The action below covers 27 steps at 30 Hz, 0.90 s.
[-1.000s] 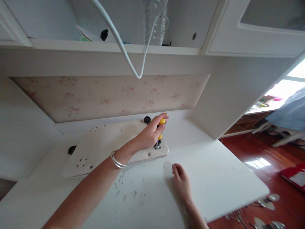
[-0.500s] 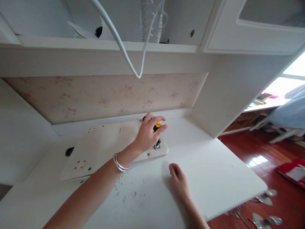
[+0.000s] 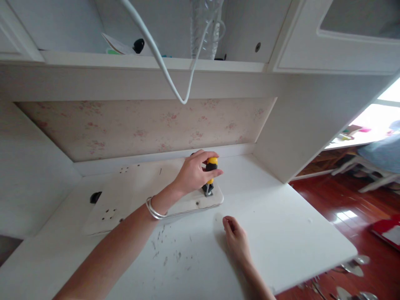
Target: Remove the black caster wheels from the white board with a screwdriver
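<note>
My left hand [image 3: 190, 173], with silver bangles at its wrist, has thumb and fingers around the handle of a yellow-and-black screwdriver [image 3: 212, 166]. The screwdriver stands upright, its lower end at a small black caster with a metal plate [image 3: 207, 190]. That caster sits on the near right corner of a white board [image 3: 146, 183] with rounded corners and several screw holes. My right hand [image 3: 237, 239] is closed in a loose fist over the desk, in front of the board; whatever its curled fingers may hold is hidden.
The board lies on a white desk [image 3: 281, 233] with dark scuffs in front. Another black caster [image 3: 95, 197] shows at its left edge. A white cable [image 3: 164, 71] hangs from above, before an open shelf holding a clear plastic bottle [image 3: 204, 31]. A red-brown floor [image 3: 315, 196] lies to the right.
The fingers of my left hand opened partly at the handle, turned, and are again around the screwdriver. My right hand has hardly moved. The view shifted slightly.
</note>
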### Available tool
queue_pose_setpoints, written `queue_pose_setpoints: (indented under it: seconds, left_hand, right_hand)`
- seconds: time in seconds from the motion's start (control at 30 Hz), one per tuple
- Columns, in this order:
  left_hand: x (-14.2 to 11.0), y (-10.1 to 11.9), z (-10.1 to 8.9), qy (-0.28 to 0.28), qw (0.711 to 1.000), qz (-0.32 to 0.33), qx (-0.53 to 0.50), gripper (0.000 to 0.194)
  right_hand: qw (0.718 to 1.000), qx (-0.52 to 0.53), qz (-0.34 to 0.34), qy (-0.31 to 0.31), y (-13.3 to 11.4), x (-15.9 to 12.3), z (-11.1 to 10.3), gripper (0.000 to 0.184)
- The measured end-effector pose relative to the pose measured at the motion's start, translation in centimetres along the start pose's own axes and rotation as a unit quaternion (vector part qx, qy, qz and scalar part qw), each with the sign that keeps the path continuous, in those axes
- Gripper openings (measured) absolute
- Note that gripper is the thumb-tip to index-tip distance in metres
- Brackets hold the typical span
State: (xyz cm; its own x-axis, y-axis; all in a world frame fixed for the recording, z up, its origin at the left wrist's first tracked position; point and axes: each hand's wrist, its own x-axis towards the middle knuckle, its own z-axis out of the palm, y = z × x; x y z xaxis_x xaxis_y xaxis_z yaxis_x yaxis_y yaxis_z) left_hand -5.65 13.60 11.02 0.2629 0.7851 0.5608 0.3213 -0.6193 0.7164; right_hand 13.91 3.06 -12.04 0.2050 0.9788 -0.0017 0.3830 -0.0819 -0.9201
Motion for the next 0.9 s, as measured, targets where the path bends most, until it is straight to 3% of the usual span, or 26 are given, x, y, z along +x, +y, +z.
queue_pose_setpoints:
  seconds: [0.1, 0.17, 0.27, 0.37, 0.53, 0.63, 0.77, 0.83, 0.9]
  left_hand:
    - [-0.3, -0.1, 0.9, 0.054, 0.993, 0.048, 0.093, 0.026]
    - [-0.6, -0.2, 1.4, 0.045, 0.995, 0.057, 0.063, 0.02]
    - [-1.0, -0.1, 1.6, -0.037, 0.995, -0.003, -0.092, 0.025]
    - [-1.3, 0.1, 1.1, -0.131, 0.963, -0.064, -0.225, 0.027]
    - [-1.1, 0.2, 0.3, -0.144, 0.95, -0.075, -0.268, 0.03]
    - [-1.0, 0.1, 0.5, -0.094, 0.967, -0.073, -0.227, 0.034]
    - [-1.0, -0.1, 1.4, 0.045, 0.989, -0.072, -0.119, 0.036]
    - [-0.9, -0.2, 1.7, 0.115, 0.99, -0.067, -0.037, 0.033]
    - [-0.7, -0.3, 2.1, 0.148, 0.987, -0.058, 0.018, 0.034]
  right_hand:
    - [1.0, -0.003, -0.001, 0.001, -0.1, 0.0, 0.0, 0.043]
    - [1.0, -0.005, 0.0, 0.003, -0.1, 0.0, 0.1, 0.043]
    - [1.0, -0.008, 0.0, 0.003, 0.0, 0.0, 0.1, 0.043]
    - [1.0, -0.008, -0.001, 0.002, 0.1, 0.1, 0.0, 0.043]
    - [1.0, -0.003, -0.003, -0.002, 0.2, 0.2, 0.0, 0.044]
    - [1.0, -0.002, -0.002, -0.001, 0.2, 0.3, 0.0, 0.044]
    - [1.0, -0.006, 0.004, 0.002, 0.3, 0.3, 0.1, 0.044]
    - [1.0, -0.01, 0.006, 0.001, 0.2, 0.2, 0.1, 0.044]
    - [1.0, -0.015, 0.009, 0.0, 0.2, 0.2, 0.1, 0.043]
